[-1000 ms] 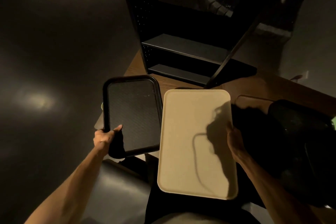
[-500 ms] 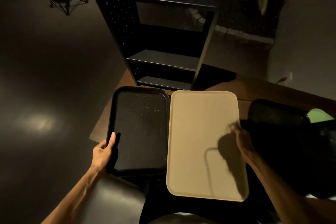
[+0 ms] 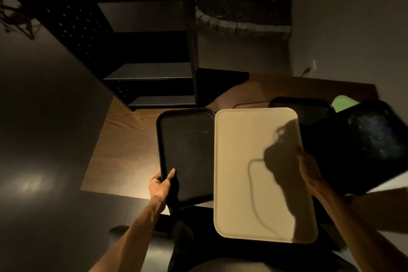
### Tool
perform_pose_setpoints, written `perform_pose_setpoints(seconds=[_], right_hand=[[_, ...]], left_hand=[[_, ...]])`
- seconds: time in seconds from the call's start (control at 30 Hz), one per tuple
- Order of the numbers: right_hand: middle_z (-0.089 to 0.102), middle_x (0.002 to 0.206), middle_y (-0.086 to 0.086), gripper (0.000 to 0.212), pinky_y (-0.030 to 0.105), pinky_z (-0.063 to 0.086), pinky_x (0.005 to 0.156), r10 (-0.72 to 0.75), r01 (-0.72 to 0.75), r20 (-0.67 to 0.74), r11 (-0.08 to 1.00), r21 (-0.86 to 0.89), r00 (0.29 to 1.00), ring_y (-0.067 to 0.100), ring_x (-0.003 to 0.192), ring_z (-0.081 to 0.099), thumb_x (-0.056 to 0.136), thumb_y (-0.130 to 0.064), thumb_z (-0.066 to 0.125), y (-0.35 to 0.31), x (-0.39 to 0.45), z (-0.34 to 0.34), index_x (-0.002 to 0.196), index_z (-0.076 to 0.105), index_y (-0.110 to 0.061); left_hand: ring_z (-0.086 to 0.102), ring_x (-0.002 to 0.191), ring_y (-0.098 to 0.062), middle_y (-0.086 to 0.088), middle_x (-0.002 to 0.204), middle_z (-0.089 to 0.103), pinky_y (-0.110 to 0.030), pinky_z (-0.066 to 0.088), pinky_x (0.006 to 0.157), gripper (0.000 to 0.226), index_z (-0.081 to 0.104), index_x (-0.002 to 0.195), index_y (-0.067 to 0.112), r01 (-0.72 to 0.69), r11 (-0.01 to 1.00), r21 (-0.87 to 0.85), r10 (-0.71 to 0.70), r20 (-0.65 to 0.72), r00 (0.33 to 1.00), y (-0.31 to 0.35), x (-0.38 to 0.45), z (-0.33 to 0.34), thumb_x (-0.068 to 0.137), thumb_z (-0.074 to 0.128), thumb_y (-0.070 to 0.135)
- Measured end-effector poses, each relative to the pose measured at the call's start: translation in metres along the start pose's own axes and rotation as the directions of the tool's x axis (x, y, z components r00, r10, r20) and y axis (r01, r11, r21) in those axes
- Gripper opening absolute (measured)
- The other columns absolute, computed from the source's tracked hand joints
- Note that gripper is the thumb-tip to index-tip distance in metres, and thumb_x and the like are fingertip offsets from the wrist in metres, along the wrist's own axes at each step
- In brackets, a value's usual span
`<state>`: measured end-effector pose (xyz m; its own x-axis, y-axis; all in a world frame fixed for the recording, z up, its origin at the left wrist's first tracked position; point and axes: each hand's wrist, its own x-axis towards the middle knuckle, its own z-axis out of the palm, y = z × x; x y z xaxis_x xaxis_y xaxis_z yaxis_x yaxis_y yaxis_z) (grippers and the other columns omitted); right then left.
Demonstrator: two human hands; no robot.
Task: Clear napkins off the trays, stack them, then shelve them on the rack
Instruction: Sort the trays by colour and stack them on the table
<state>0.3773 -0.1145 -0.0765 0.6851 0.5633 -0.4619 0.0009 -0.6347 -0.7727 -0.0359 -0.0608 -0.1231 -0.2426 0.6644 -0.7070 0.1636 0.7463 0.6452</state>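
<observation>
My left hand (image 3: 162, 185) grips the near left edge of a black textured tray (image 3: 187, 150), thumb on top. The cream tray (image 3: 254, 161) beside it is held at its right edge by my right hand (image 3: 309, 170). Both trays hover over the wooden table (image 3: 123, 150), side by side, the cream one overlapping the black one's right edge. Neither carries a napkin. Behind the table stands the black rack (image 3: 150, 70) with bare shelves.
More dark trays (image 3: 364, 146) lie stacked askew at the right, one (image 3: 302, 108) further back, and a green tray (image 3: 344, 102) peeks out behind them. A brown tray edge (image 3: 249, 105) shows beyond the cream tray. The floor at the left is dim.
Both trays have shifted right and forward over the table, and the view has tilted up, showing more of the rack. My grips are unchanged.
</observation>
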Motion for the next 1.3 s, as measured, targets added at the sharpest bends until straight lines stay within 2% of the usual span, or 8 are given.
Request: perform_pose_setpoints(seconds=[0.17,0.27,0.4,0.57,0.73,0.87,1.1,1.3], right_hand=[[0.053,0.134,0.032,0.038,0.043,0.04,0.104,0.019,-0.019,-0.01,1.0,0.009,1.0,0.042,0.129,0.049,0.104,-0.011,0.043,0.004,0.008,-0.005,0.13,0.051,0.015],[0.051,0.134,0.037,0.035,0.04,0.04,0.102,0.017,-0.017,0.006,1.0,0.016,1.0,0.046,0.129,0.048,0.104,-0.004,0.04,0.001,0.012,-0.003,0.128,0.05,0.019],[0.053,0.132,0.037,0.036,0.04,0.04,0.103,0.028,-0.028,0.019,1.0,0.008,0.999,0.045,0.128,0.05,0.104,-0.007,0.04,-0.002,0.016,0.004,0.126,0.052,0.019],[0.05,0.137,0.034,0.035,0.042,0.037,0.105,-0.01,0.009,0.025,0.999,0.041,1.0,0.042,0.132,0.046,0.104,-0.003,0.039,-0.015,0.016,0.016,0.131,0.048,0.017],[0.065,0.11,0.014,0.043,0.047,0.046,0.098,0.011,-0.013,0.115,1.0,0.014,0.993,0.034,0.109,0.061,0.097,-0.04,0.048,-0.02,0.012,0.029,0.118,0.06,-0.004],[0.064,0.119,0.031,0.046,0.055,0.045,0.101,-0.056,0.062,0.081,0.996,-0.067,0.995,0.043,0.118,0.058,0.101,-0.031,0.048,-0.022,0.01,0.051,0.118,0.062,0.009],[0.06,0.126,0.031,0.031,0.044,0.041,0.103,-0.045,0.052,0.098,0.997,-0.065,0.994,0.041,0.124,0.054,0.102,-0.007,0.047,-0.031,-0.015,0.104,0.119,0.06,0.015],[0.059,0.125,0.034,0.038,0.049,0.04,0.106,-0.051,0.059,0.105,0.996,-0.068,0.993,0.044,0.122,0.054,0.106,-0.014,0.039,-0.021,-0.041,0.148,0.122,0.057,0.016]], left_hand=[[0.061,0.101,-0.032,-0.013,0.12,0.056,-0.043,0.051,0.098,0.053,0.054,0.122,0.019,0.029,0.962,0.271,-0.018,-0.042,0.999,-0.012,0.026,0.006,0.078,0.074,0.042],[0.061,0.097,-0.032,-0.013,0.108,0.058,-0.044,0.051,0.092,0.05,0.042,0.127,0.019,0.005,0.977,0.214,0.001,-0.025,1.0,0.007,-0.001,0.015,0.085,0.071,0.015],[0.066,0.088,-0.03,-0.016,0.1,0.069,-0.036,0.055,0.086,0.049,0.05,0.109,0.015,0.148,0.979,0.139,-0.138,-0.082,0.987,0.001,0.011,0.012,0.074,0.082,0.02],[0.06,0.062,-0.019,-0.015,0.084,0.067,-0.02,0.049,0.048,0.018,0.063,0.082,0.006,0.213,0.977,0.023,-0.215,0.091,0.972,0.011,0.011,0.01,0.081,0.076,0.018],[0.067,0.075,-0.026,-0.019,0.096,0.07,-0.032,0.056,0.071,0.011,0.065,0.095,0.007,0.111,0.972,-0.205,-0.096,0.08,0.992,0.017,0.001,0.004,0.09,0.066,0.017],[0.07,0.072,-0.023,-0.01,0.083,0.073,-0.028,0.06,0.06,0.008,0.068,0.091,0.01,0.017,0.966,-0.258,-0.001,0.063,0.998,0.031,-0.008,-0.022,0.09,0.067,0.018],[0.067,0.072,-0.025,-0.012,0.082,0.069,-0.029,0.058,0.058,0.015,0.067,0.098,0.007,-0.05,0.954,-0.296,0.021,-0.102,0.995,0.032,-0.015,-0.093,0.088,0.069,0.018],[0.068,0.083,-0.03,-0.013,0.09,0.07,-0.034,0.056,0.07,0.02,0.069,0.101,0.01,-0.066,0.941,-0.331,-0.018,-0.244,0.97,0.023,-0.02,-0.159,0.084,0.074,0.021]])
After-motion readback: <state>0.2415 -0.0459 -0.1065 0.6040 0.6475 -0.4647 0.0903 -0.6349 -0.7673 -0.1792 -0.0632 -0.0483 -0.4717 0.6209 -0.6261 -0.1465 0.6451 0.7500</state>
